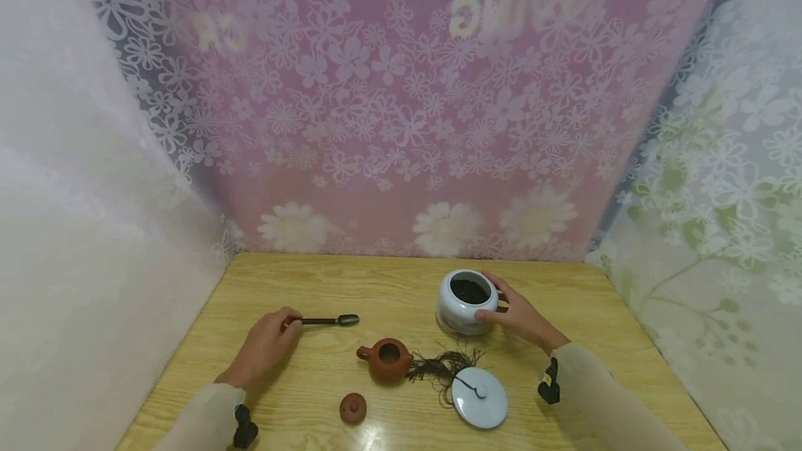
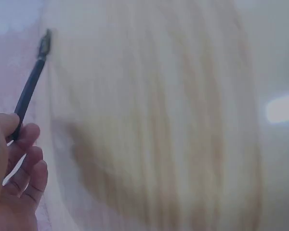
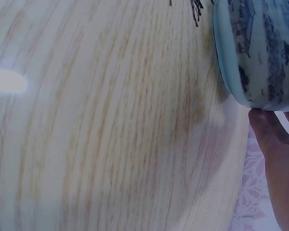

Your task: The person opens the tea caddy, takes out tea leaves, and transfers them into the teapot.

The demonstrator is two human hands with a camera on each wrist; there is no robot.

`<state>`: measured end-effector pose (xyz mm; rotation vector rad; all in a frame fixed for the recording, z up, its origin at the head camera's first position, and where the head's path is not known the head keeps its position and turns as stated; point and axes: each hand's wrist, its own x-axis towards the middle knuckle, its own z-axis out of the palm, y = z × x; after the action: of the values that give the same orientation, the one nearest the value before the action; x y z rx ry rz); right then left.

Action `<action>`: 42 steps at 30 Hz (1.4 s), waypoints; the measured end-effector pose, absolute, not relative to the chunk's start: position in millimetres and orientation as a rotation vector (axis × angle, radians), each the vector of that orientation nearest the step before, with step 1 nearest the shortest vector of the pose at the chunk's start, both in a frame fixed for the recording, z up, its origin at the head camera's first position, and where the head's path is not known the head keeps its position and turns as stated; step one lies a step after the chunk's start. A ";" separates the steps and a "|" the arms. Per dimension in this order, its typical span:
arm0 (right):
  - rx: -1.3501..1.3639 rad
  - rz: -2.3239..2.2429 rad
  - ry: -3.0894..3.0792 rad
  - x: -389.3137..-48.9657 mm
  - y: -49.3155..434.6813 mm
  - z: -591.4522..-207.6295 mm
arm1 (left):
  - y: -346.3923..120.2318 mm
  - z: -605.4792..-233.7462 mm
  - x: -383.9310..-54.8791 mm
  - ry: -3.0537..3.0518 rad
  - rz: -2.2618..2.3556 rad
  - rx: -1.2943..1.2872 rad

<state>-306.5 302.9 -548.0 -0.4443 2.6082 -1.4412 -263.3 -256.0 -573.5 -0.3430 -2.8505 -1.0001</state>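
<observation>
Left hand (image 1: 266,341) pinches scoop (image 1: 322,321) between thumb and forefinger; scoop head points right. Right hand (image 1: 519,313), thumb and fingers parted, grips jar (image 1: 459,317) at its right side, forearm (image 1: 604,392) angled inward. Jar beyond teapot (image 1: 387,369), to its right.

— Where was the teapot (image 1: 387,372)?
— It stood on the table (image 1: 301,402), to the right of the scoop (image 1: 322,321), behind the teapot lid (image 1: 354,409).
— And the jar (image 1: 464,317)?
— It was behind the jar lid (image 1: 479,410).
</observation>
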 end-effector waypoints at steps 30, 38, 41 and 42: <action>-0.443 -1.409 2.578 -307.6 301.5 -543.4 | -174.1 -473.9 -297.9 -2.584 -1.148 -0.524; -0.496 -1.420 2.532 -307.5 304.2 -542.5 | -118.5 -462.4 -304.5 -2.584 -1.190 -0.664; -0.507 -1.438 2.512 -307.6 305.0 -541.9 | -100.0 -461.4 -308.2 -2.591 -1.184 -0.721; -0.508 -1.442 2.508 -307.8 305.2 -541.8 | -94.3 -461.2 -309.6 -2.592 -1.186 -0.740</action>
<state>-307.8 305.2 -541.8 -0.5080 2.5083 -1.4425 -309.6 -94.3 -461.2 -0.7403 -2.5924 -1.1857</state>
